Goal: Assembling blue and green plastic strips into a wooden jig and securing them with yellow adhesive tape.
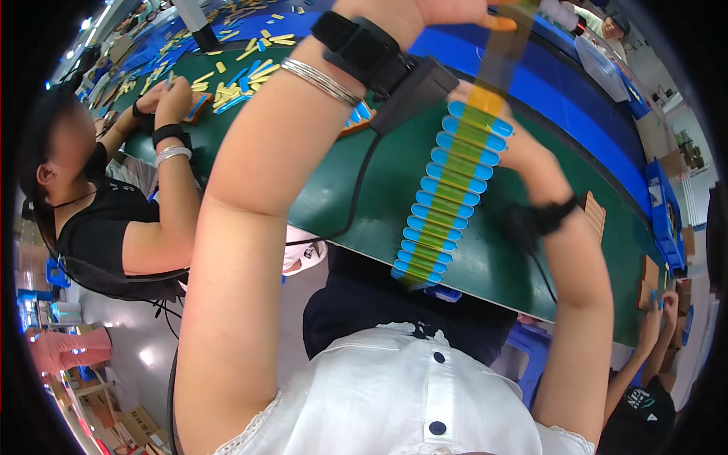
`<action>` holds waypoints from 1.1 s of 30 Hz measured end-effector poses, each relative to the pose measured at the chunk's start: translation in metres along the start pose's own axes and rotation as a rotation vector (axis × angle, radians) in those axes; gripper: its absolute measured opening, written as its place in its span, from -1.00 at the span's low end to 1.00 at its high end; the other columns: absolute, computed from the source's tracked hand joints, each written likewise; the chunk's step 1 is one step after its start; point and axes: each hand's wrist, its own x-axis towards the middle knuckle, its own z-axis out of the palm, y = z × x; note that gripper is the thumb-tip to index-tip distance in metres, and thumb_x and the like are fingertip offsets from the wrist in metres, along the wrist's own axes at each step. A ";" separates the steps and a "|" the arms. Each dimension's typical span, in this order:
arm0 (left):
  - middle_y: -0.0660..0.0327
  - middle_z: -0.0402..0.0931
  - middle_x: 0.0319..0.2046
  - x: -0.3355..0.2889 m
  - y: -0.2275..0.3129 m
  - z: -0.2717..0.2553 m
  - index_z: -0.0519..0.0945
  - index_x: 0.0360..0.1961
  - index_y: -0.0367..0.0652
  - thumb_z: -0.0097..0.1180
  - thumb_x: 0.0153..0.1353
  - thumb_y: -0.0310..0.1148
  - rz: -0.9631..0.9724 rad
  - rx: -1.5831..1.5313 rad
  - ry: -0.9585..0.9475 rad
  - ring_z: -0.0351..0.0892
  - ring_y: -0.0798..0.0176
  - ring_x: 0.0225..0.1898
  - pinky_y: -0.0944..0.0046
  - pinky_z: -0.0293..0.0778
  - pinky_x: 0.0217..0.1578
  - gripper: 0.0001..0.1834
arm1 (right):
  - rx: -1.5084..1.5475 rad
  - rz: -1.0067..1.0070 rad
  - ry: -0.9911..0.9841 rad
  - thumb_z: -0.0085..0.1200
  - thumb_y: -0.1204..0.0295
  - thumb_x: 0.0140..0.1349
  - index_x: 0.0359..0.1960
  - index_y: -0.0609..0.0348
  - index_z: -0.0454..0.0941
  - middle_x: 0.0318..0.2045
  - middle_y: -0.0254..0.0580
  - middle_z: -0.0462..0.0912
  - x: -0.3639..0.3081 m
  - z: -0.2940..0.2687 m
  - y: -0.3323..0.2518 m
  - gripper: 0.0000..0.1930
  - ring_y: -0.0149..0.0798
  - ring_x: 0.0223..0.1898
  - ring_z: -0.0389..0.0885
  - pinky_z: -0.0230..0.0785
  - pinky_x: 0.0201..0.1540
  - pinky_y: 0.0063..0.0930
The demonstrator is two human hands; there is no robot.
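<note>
A row of flat blue round-ended sticks [447,189], joined down the middle by translucent yellow tape [489,95], hangs slanting over the near table edge. My right hand [519,144] grips the row near its upper end, its fingers partly hidden behind sticks and tape. At the top edge my left hand [459,10] pinches the tape above the row, with its fingertips showing orange through it; part of this hand is cut off. The free tape stretches upward between both hands. Each of my wrists carries a black strap with a cabled device.
Loose yellow and blue sticks [254,80] lie scattered on the green table [341,182]. A person [114,205] works at the left, another person's hands [658,318] at the right. A wooden piece [595,216] lies beyond my right forearm. A clear bin [601,67] stands at the back right.
</note>
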 end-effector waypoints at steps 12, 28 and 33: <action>0.16 0.55 -0.19 0.001 -0.021 0.029 0.58 -0.17 -0.24 -0.26 0.13 0.55 -0.012 0.051 0.286 0.32 0.18 -0.08 -0.07 0.05 0.12 -0.06 | -0.100 -0.013 -0.183 0.23 0.41 -0.11 -0.09 0.08 0.57 -0.06 -0.13 0.57 0.049 0.055 -0.025 -0.57 -0.02 -0.01 0.53 0.28 0.13 -0.25; 0.13 0.53 -0.12 0.013 -0.069 0.033 0.56 -0.06 -0.34 -0.25 0.18 0.50 -0.036 -0.039 0.165 0.40 0.16 -0.04 -0.02 0.17 0.07 -0.03 | 0.739 0.649 -0.041 0.29 0.17 0.19 0.30 0.37 0.34 0.27 0.08 0.42 -0.092 -0.072 -0.054 -0.27 -0.14 0.30 0.38 0.21 0.33 -0.36; 0.14 0.55 -0.19 0.004 -0.110 0.045 0.57 -0.14 -0.32 -0.21 0.22 0.46 -0.063 0.018 0.324 0.46 0.15 -0.16 0.09 0.31 -0.09 -0.10 | 1.048 0.642 0.391 0.27 0.50 0.18 -0.27 0.28 0.60 -0.41 -0.36 0.64 -0.104 -0.036 -0.138 -0.85 -0.52 -0.41 0.57 0.45 -0.30 -0.61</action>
